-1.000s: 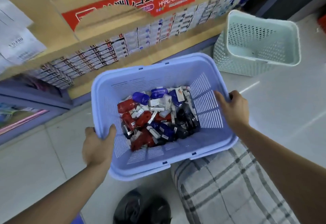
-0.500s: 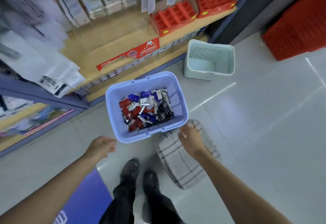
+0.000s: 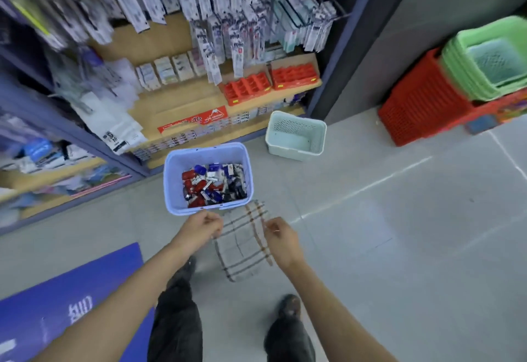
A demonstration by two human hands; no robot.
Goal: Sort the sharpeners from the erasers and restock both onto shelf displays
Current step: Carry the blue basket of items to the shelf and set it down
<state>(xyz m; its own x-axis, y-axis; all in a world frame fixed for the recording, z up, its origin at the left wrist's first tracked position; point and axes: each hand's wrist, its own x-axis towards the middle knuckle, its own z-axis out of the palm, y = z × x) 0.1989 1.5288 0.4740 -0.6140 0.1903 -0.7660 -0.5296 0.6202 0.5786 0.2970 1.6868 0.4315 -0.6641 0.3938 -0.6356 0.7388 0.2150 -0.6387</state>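
Note:
A lilac plastic basket (image 3: 172, 182) stands on the floor in front of the shelf. Inside it lies a mixed pile of red, blue and black sharpeners and white-wrapped erasers (image 3: 212, 186). My left hand (image 3: 203, 227) hovers just in front of the basket's near rim with fingers loosely curled and nothing in them. My right hand (image 3: 281, 236) hangs to the right in the same way. Between them a checked cloth pad (image 3: 242, 247) lies on the floor. An eraser display box with a red label (image 3: 199, 120) sits on the lowest shelf, with red compartment trays (image 3: 246, 88) above it.
A mint basket (image 3: 321, 140) stands on the floor right of the lilac one. Stacked red baskets (image 3: 419, 113) and green baskets (image 3: 467, 76) are at the far right. A blue mat (image 3: 71, 299) lies at my left. Hanging packets fill the upper shelf.
Both hands have let go of the lilac basket, which now stands on the floor. The view has risen and pulled back, and my hands have drawn back over the checked pad.

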